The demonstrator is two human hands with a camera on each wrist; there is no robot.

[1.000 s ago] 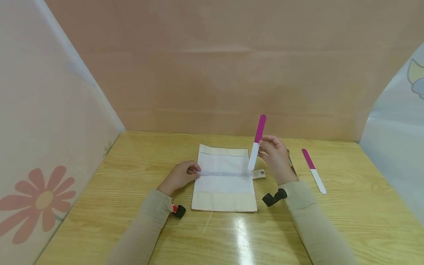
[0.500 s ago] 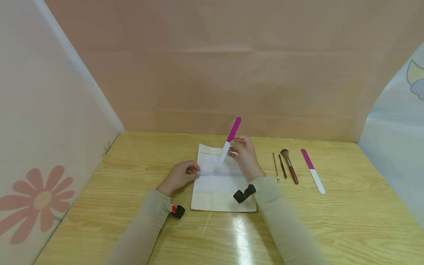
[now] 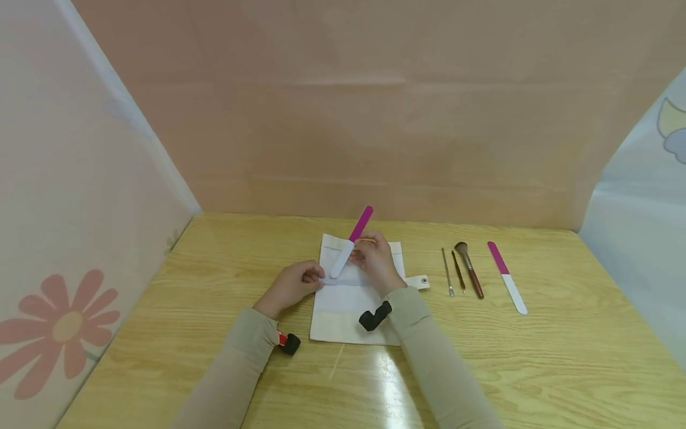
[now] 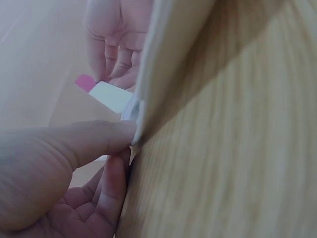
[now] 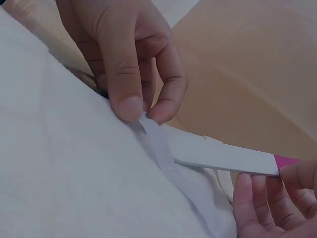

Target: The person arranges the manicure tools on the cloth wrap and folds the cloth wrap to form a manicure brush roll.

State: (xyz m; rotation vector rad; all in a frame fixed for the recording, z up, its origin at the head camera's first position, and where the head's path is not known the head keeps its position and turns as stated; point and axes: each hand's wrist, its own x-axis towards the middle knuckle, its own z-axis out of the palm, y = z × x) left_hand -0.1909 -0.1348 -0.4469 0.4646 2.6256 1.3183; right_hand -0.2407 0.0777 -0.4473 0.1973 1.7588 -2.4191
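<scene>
While left hand [image 3: 292, 284] pinches elastic [image 5: 157, 146], right hand [image 3: 376, 262] pinches file [image 3: 349, 245] — aslant; white end [image 3: 340, 262] leftward

head: soft light | table [image 3: 393, 381]: white glare | 2 wrist views: dimmer, hazy

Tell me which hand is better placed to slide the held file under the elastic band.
Probably right: the right hand pinches the file, its white end at the elastic band. The left hand is busy gripping the cloth case beside the band.

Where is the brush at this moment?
In the head view, the brush lies right of the cloth, between the thin dark tool and the loose file.
</scene>
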